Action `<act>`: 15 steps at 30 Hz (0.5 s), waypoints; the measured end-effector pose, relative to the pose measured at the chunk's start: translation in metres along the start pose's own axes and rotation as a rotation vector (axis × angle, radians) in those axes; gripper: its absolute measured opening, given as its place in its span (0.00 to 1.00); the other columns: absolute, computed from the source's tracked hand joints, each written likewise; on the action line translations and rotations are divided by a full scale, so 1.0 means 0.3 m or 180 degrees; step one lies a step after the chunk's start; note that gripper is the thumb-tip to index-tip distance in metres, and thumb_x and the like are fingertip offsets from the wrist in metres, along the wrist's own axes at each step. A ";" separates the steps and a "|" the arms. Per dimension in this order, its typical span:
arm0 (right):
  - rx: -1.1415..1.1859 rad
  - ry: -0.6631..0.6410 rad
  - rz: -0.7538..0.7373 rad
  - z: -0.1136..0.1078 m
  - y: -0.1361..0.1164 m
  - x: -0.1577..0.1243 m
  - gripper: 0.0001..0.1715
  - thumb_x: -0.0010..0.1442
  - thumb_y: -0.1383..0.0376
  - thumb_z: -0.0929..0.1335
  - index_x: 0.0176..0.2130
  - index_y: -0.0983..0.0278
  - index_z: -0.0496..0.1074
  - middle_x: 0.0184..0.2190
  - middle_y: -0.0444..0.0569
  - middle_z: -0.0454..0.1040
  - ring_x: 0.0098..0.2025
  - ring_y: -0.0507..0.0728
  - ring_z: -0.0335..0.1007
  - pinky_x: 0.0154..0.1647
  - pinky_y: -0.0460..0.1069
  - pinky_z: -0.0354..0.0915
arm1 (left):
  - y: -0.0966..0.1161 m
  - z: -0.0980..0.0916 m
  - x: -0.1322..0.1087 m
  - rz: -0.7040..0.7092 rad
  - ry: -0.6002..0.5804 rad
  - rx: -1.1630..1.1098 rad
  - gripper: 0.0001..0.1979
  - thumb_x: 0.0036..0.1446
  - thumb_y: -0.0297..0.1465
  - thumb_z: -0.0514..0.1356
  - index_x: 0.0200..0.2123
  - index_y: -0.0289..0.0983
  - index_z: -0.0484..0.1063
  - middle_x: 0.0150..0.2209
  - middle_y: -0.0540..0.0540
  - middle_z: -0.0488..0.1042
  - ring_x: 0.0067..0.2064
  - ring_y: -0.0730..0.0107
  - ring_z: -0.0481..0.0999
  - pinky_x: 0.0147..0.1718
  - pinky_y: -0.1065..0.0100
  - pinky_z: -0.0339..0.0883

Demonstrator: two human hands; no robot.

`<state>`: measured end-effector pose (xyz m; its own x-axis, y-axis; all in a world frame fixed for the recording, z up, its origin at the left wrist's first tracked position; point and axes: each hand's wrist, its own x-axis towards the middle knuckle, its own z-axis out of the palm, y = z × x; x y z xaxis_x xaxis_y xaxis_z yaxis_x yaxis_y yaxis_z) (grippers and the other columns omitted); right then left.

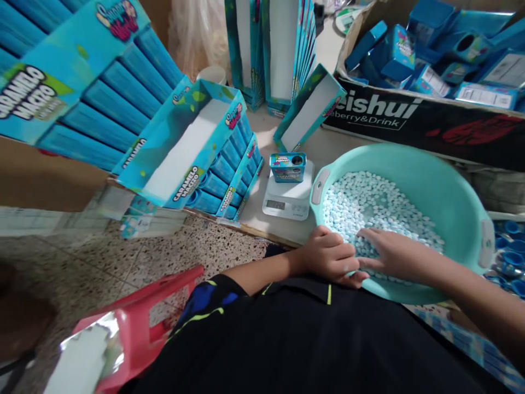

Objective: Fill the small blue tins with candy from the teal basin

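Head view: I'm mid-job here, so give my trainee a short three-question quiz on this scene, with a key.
1. What stands on the digital kitchen scale?
2. True or false: the right hand is resting on the scale.
3. What fills the teal plastic basin?
A. Steel screws
B. Small pale blue candies
C. Loose coins

Key: 1. A small blue box; 2. False; 3. B
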<state>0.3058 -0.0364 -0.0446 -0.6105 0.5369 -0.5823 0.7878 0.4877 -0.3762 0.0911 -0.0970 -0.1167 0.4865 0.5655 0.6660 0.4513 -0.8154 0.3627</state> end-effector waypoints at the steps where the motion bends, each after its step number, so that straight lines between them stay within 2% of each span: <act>1: -0.0050 0.0066 0.0066 0.013 -0.001 -0.003 0.27 0.68 0.52 0.70 0.57 0.69 0.73 0.49 0.65 0.80 0.49 0.72 0.79 0.47 0.58 0.71 | 0.000 -0.003 -0.001 -0.0033 -0.0063 -0.0045 0.18 0.57 0.51 0.67 0.28 0.44 0.71 0.26 0.53 0.74 0.31 0.68 0.69 0.34 0.55 0.53; 4: -0.0074 0.0119 0.0193 0.035 -0.001 0.000 0.28 0.67 0.53 0.71 0.58 0.68 0.73 0.51 0.66 0.80 0.50 0.72 0.79 0.47 0.57 0.71 | -0.008 -0.009 -0.010 -0.0092 -0.0079 -0.0068 0.21 0.57 0.54 0.67 0.28 0.44 0.71 0.26 0.53 0.74 0.31 0.68 0.70 0.33 0.55 0.54; 9: 0.0254 0.0047 0.0309 0.035 0.006 0.021 0.37 0.62 0.47 0.74 0.61 0.68 0.73 0.51 0.65 0.82 0.51 0.73 0.80 0.46 0.56 0.72 | -0.026 -0.006 -0.019 0.0001 0.0052 -0.0352 0.22 0.56 0.53 0.69 0.27 0.43 0.68 0.25 0.52 0.74 0.31 0.68 0.72 0.34 0.56 0.58; 11: 0.0366 0.0013 0.0317 0.028 0.003 0.031 0.35 0.61 0.48 0.74 0.58 0.68 0.76 0.48 0.63 0.83 0.49 0.73 0.81 0.45 0.56 0.72 | -0.040 -0.024 -0.016 0.0082 0.0162 -0.0463 0.19 0.57 0.50 0.70 0.29 0.44 0.69 0.25 0.53 0.73 0.31 0.68 0.73 0.33 0.57 0.61; 13: 0.0460 0.0002 0.0332 0.016 -0.002 0.042 0.27 0.61 0.49 0.73 0.52 0.65 0.79 0.43 0.59 0.84 0.44 0.71 0.81 0.42 0.55 0.72 | -0.069 -0.067 -0.005 -0.0149 0.0633 -0.0260 0.13 0.61 0.45 0.68 0.35 0.46 0.70 0.28 0.53 0.73 0.32 0.68 0.74 0.35 0.57 0.66; 15: 0.0577 0.0093 0.0367 -0.001 -0.007 0.050 0.22 0.62 0.51 0.72 0.49 0.62 0.81 0.40 0.56 0.84 0.41 0.69 0.82 0.39 0.54 0.71 | -0.124 -0.134 0.012 -0.0930 0.1501 0.0279 0.13 0.63 0.44 0.66 0.45 0.47 0.68 0.39 0.48 0.75 0.41 0.63 0.77 0.43 0.53 0.71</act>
<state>0.2951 -0.0293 -0.0524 -0.5154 0.6030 -0.6089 0.8528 0.2915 -0.4332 0.0462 -0.0696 -0.1017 -0.0463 0.6331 0.7727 0.5873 -0.6085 0.5337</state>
